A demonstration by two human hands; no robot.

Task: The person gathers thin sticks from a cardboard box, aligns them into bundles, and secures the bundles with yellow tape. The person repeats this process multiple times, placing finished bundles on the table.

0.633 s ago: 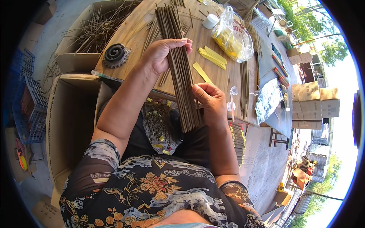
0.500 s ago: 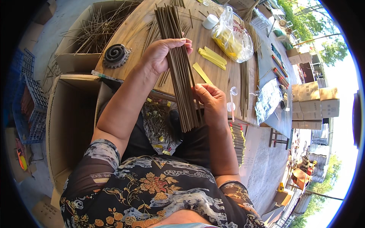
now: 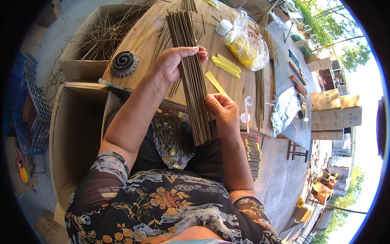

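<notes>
A long bundle of thin brown sticks (image 3: 191, 65) lies lengthwise over the wooden table (image 3: 142, 40), its near end hanging past the table's edge above my lap. My left hand (image 3: 172, 63) grips the bundle around its middle, fingers curled over the top. My right hand (image 3: 221, 112) holds the bundle's near end from the right side, fingers closed against the sticks. Yellow paper strips (image 3: 225, 65) lie on the table just right of the bundle.
A clear bag of yellow contents (image 3: 248, 42) and a white cap (image 3: 223, 26) sit at the far right. A dark coil (image 3: 124, 63) rests at the table's left edge. Cardboard boxes (image 3: 73, 126) stand left; one box (image 3: 101, 36) holds loose sticks. More stick rows (image 3: 260, 97) lie right.
My right hand has shifted slightly along the bundle's near end. My left hand and the bundle stay about where they were.
</notes>
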